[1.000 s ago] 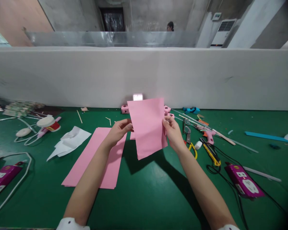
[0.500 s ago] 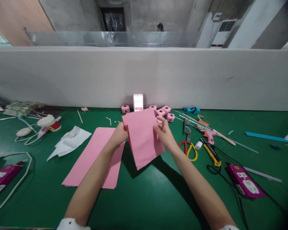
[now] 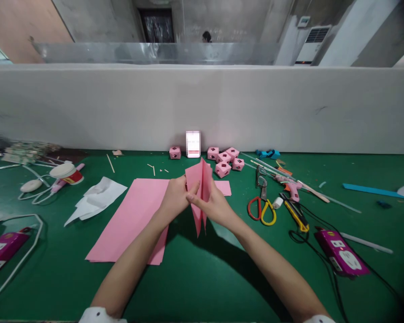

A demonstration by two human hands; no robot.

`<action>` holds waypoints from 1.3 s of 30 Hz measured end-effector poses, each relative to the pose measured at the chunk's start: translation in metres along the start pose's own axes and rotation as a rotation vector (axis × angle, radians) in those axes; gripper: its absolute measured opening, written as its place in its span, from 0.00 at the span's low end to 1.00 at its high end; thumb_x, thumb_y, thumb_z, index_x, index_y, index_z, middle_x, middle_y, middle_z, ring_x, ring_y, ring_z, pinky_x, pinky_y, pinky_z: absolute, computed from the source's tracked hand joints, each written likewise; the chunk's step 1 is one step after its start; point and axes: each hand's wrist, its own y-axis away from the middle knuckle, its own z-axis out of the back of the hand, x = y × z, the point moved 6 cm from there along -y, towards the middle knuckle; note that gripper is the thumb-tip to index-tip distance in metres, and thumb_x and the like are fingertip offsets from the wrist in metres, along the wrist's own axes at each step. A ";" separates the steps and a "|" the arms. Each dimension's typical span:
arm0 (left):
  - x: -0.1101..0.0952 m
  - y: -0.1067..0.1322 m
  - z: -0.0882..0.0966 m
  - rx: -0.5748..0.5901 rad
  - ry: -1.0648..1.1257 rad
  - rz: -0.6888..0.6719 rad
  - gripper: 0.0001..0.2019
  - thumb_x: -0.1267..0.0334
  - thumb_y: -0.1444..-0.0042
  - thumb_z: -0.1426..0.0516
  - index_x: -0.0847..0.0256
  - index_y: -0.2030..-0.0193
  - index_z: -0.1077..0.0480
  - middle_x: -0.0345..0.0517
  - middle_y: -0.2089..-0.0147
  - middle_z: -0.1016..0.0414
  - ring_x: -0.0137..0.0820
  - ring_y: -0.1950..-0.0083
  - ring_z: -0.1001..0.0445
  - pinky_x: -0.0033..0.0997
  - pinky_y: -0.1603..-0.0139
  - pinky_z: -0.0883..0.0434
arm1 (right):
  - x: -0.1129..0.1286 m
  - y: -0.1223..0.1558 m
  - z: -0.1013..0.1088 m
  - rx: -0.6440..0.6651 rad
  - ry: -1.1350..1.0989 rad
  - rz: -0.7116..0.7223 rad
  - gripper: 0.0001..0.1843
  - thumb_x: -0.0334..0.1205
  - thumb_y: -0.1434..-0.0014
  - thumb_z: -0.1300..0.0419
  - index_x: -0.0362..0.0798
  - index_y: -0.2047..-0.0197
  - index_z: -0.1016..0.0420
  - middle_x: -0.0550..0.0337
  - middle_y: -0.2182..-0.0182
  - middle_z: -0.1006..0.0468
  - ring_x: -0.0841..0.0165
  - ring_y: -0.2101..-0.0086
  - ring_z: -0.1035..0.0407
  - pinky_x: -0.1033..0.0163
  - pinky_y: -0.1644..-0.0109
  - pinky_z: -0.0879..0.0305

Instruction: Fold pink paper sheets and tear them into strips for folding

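Between my two hands a folded sheet of pink paper (image 3: 198, 215) stands on end above the table, its halves slightly parted in a narrow V. My left hand (image 3: 177, 195) grips its left half, and my right hand (image 3: 217, 204) is closed round the right half, thumb laid across the front. Left of them lies a stack of larger pink sheets (image 3: 134, 220), partly under my left forearm. A small pink paper piece (image 3: 224, 188) lies flat behind my right hand. Several pink paper cubes with dark diamond-shaped holes (image 3: 223, 169) sit farther back.
To the right lie scissors (image 3: 263, 211), a utility knife (image 3: 296, 214), a pink glue gun (image 3: 293, 190) and a purple power strip (image 3: 343, 253) with black cords. On the left are crumpled white paper (image 3: 99, 199) and a paper cup (image 3: 66, 172). A phone (image 3: 193, 144) leans against the partition (image 3: 121, 107).
The pink sheet was broad and facing me; now it is turned edge-on, its halves folded toward each other. My hands have come closer together, and the small pink piece behind is uncovered.
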 end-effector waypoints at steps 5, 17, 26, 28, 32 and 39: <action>0.018 -0.001 0.021 -0.047 0.097 0.152 0.17 0.51 0.45 0.42 0.65 0.73 0.28 0.44 0.75 0.26 0.33 0.72 0.28 0.26 0.74 0.36 | -0.007 -0.008 0.041 -0.069 -0.101 -0.175 0.24 0.59 0.43 0.37 0.44 0.59 0.23 0.55 0.65 0.20 0.64 0.66 0.27 0.61 0.63 0.30; 0.121 0.028 0.008 0.143 0.176 0.492 0.22 0.52 0.47 0.39 0.65 0.50 0.26 0.56 0.56 0.19 0.47 0.58 0.19 0.44 0.60 0.22 | -0.110 0.050 0.125 0.002 -0.068 -0.602 0.26 0.60 0.55 0.30 0.43 0.70 0.25 0.67 0.80 0.34 0.76 0.79 0.43 0.69 0.77 0.47; 0.092 0.067 -0.072 0.368 -0.462 -0.198 0.25 0.53 0.31 0.53 0.58 0.31 0.41 0.54 0.26 0.48 0.45 0.25 0.51 0.59 0.29 0.48 | -0.145 0.069 0.105 0.170 -0.011 -0.674 0.23 0.56 0.54 0.31 0.43 0.69 0.26 0.62 0.77 0.27 0.72 0.76 0.34 0.67 0.72 0.36; 0.091 0.074 -0.083 0.434 -0.489 -0.199 0.28 0.51 0.30 0.55 0.59 0.28 0.47 0.57 0.25 0.51 0.45 0.25 0.51 0.59 0.29 0.49 | -0.143 0.073 0.103 0.255 0.003 -0.677 0.22 0.56 0.53 0.31 0.43 0.71 0.26 0.62 0.78 0.27 0.71 0.76 0.33 0.66 0.72 0.35; 0.090 0.085 -0.091 0.504 -0.543 -0.221 0.31 0.49 0.30 0.57 0.61 0.26 0.51 0.57 0.24 0.54 0.47 0.24 0.54 0.61 0.29 0.49 | -0.139 0.081 0.098 0.390 0.039 -0.660 0.23 0.58 0.51 0.33 0.44 0.70 0.27 0.62 0.77 0.27 0.69 0.75 0.32 0.65 0.71 0.34; 0.082 0.090 -0.086 0.467 -0.547 -0.192 0.30 0.50 0.33 0.52 0.64 0.29 0.44 0.57 0.25 0.51 0.49 0.25 0.50 0.58 0.30 0.46 | -0.131 0.065 0.106 -0.017 0.497 -0.422 0.25 0.60 0.36 0.51 0.47 0.70 0.31 0.62 0.78 0.29 0.68 0.76 0.35 0.65 0.73 0.44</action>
